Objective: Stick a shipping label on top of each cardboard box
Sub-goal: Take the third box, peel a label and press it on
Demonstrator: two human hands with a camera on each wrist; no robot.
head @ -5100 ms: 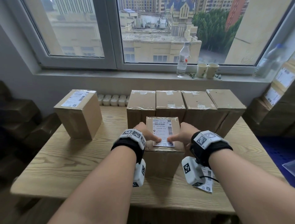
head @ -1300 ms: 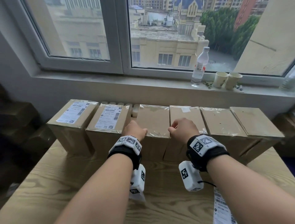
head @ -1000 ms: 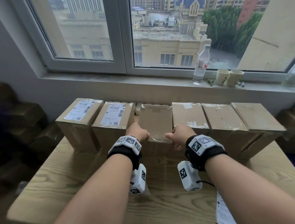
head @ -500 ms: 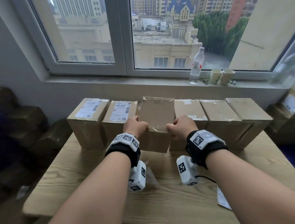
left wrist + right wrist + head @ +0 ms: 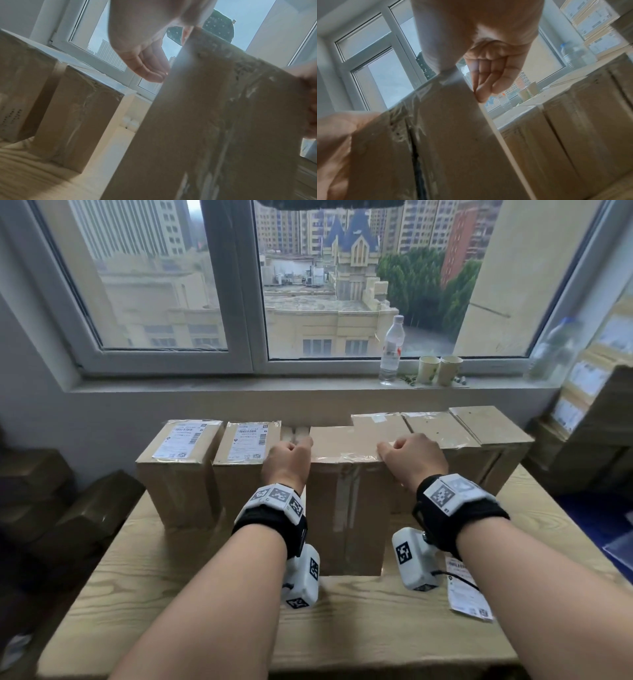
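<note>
box (image 5: 346, 494) stands mid-counter, bare top, long axis upright | left hand (image 5: 286, 458) and right hand (image 5: 412, 462) clamp its top corners, fingers curled on it | label (image 5: 467, 590) lies flat near the front edge, right hand's closest imo

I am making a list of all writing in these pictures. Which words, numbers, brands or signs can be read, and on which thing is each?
No text can be read.
Labels on the two left boxes: barcodes, print too small.
Loose label on the table: blurred.
Wrist markers: patterns only.
Water bottle: unreadable.
</note>
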